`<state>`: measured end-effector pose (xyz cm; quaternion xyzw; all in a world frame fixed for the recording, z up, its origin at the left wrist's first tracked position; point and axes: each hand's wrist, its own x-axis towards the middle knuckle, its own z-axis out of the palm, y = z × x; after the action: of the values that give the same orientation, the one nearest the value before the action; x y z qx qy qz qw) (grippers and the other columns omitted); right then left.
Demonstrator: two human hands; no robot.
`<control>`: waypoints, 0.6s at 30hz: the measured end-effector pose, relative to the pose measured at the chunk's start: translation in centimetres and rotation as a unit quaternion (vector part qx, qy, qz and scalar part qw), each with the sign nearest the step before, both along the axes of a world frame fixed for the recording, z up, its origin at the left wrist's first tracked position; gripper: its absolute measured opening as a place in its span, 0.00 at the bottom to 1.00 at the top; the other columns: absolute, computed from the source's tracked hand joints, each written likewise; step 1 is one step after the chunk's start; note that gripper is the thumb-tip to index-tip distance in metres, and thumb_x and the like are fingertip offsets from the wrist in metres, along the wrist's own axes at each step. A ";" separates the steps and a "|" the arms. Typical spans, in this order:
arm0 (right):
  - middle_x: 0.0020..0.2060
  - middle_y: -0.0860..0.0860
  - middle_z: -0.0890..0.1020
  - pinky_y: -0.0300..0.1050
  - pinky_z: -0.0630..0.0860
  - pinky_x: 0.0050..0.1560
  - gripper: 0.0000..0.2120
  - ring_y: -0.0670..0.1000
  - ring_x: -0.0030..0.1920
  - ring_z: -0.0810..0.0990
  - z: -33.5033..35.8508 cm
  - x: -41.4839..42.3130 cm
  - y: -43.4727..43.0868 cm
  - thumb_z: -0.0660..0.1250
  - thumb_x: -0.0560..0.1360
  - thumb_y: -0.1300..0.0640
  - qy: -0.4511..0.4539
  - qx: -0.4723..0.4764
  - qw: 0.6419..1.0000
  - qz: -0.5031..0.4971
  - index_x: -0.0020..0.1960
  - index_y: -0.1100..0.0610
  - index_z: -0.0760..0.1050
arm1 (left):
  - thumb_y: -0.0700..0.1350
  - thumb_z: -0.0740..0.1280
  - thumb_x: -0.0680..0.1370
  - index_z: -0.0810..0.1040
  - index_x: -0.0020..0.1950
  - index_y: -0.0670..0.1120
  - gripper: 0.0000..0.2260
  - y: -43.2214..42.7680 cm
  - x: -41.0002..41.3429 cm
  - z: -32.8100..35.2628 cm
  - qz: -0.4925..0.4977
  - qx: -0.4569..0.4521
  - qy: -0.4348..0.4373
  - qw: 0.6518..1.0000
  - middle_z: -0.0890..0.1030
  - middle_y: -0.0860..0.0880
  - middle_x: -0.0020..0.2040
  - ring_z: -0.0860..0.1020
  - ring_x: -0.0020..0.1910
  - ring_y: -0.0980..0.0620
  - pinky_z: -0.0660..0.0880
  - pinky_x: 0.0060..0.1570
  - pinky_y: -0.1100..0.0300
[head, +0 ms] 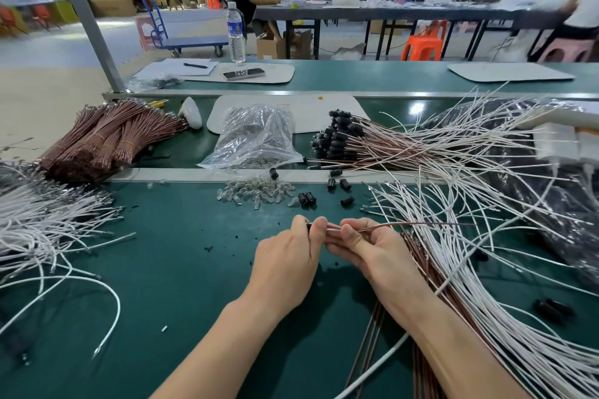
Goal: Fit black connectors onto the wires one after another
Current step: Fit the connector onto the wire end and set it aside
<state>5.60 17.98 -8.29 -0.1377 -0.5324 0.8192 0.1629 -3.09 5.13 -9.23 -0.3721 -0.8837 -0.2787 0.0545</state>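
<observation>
Down in front of the clear bulb pile [256, 194] on the green desk [181, 256], the left hand [285, 257] pinches a black connector [308, 226] in curled fingers [319, 230] while the right hand [368, 248] grips the brown wire [421, 224] running into it, spare connectors [337, 185] lying just right of that pile.

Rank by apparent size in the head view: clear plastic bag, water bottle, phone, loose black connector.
1. clear plastic bag
2. water bottle, though it stands farther back
3. phone
4. loose black connector
</observation>
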 end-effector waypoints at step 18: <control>0.49 0.62 0.86 0.38 0.83 0.43 0.14 0.53 0.45 0.87 1.4 0.4 1.5 0.70 0.73 0.58 0.042 -0.090 0.989 -0.113 0.56 0.64 0.81 | 0.49 0.61 0.84 0.76 0.52 0.49 0.07 -1.4 -1.6 1.5 -0.004 0.449 -0.323 0.833 0.79 0.52 0.38 0.74 0.31 0.54 0.73 0.30 0.63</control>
<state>6.04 19.44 -6.85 -0.1765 -0.4297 0.8454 0.2637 -4.65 3.75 -7.77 -0.1987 -0.6274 -0.7492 -0.0742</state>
